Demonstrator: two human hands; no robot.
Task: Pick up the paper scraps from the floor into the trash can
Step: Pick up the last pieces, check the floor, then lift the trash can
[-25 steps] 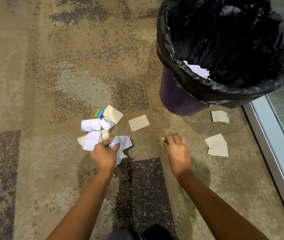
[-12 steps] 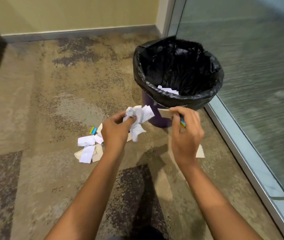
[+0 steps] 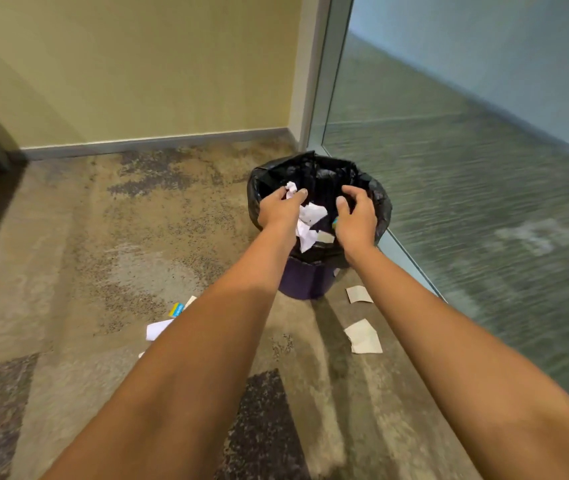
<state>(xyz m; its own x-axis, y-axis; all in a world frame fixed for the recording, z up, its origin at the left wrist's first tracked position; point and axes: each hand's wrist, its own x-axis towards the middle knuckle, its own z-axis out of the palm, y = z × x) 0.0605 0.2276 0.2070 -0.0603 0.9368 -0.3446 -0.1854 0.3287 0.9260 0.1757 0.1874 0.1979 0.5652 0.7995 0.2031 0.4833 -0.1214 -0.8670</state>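
Starting at the left: a white scrap (image 3: 156, 329) and a blue-and-yellow card (image 3: 176, 310) are seen on the carpeted floor (image 3: 68, 271), both partly hidden by the left forearm. The left hand (image 3: 281, 209) is held over the mouth of the trash can (image 3: 307, 282). Crumpled white paper (image 3: 310, 220) is pinched at its fingertips and hangs down inside the rim of the black liner (image 3: 381, 206). A beige piece (image 3: 325, 238) is seen just below the wad, inside the can. The right hand (image 3: 357, 221) is held over the can too, just beside the left, the hands apart; fingers are loosely curled. A blue bit (image 3: 335, 221) shows at the thumb base; whether it is gripped cannot be told. Right of the can, a smaller beige scrap (image 3: 358, 294) is seen near the base and a larger beige scrap (image 3: 364, 337) nearer the camera. A glass wall (image 3: 483, 202) is seen at far right.
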